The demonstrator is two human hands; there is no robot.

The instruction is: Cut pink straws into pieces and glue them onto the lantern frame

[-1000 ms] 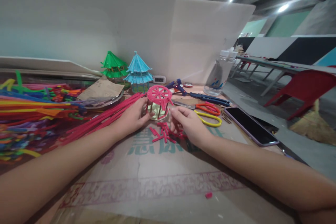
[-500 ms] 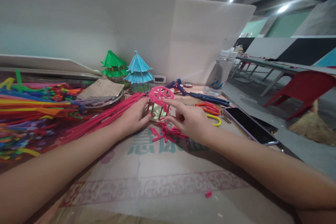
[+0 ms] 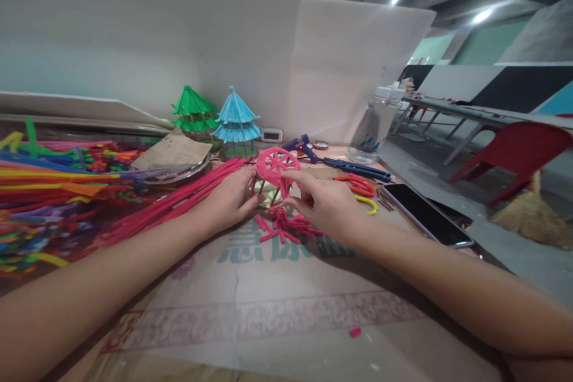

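Tilting further right than half a second earlier, the pink pavilion model (image 3: 274, 178) stood between the hands. The left hand (image 3: 237, 194) gripped its left side; work centred on the right edge, where the right hand (image 3: 324, 200) touched, its pinch impossible to tell. A fuzzy spoked ring (image 3: 266, 174) topped slim brown posts (image 3: 275, 194).

The small model (image 3: 274, 180) shows a hot-pink spoked top, brown posts and a pale green base. The cut pieces (image 3: 286, 227) are deep pink, the long stems (image 3: 179, 206) crimson-pink. One hut (image 3: 193, 110) is bright green, the other (image 3: 234, 120) sky blue. Scissor handles glow orange (image 3: 360, 185) and yellow (image 3: 371, 205). The greyish worktop (image 3: 268, 280) carries green characters and a purplish-red fretwork band.
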